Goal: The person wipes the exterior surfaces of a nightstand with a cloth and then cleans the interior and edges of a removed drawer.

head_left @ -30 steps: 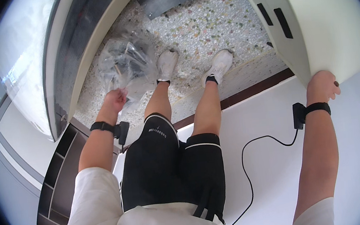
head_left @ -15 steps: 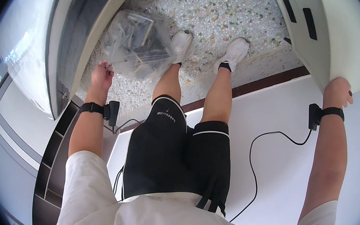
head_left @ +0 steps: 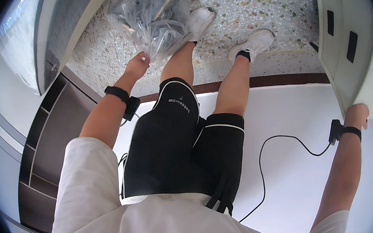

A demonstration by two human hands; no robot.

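Note:
My left hand [head_left: 137, 66] is closed on the gathered end of a clear plastic bag [head_left: 145, 17], low over the speckled floor. Dark and pale pieces show through the crumpled film, but I cannot make out what they are. The bag lies against my left shoe. Off to the right, my right hand [head_left: 358, 115] grips the near end of a thick, pale door-like panel [head_left: 342, 71] with two black slots in its face. Some of its fingers are hidden behind the hand and the panel's edge.
A large glossy white appliance or cabinet [head_left: 22, 47] curves along the left. Beside it stand brown shelf compartments [head_left: 60, 135]. My white shoes [head_left: 254, 43] stand on the terrazzo floor [head_left: 265, 1]. A black cable [head_left: 262, 167] runs to my right wrist.
My left hand has drawn right toward my leg, and the bag's end is now gathered at it. My right hand and the pale panel have shifted nearer to me; the view has moved too.

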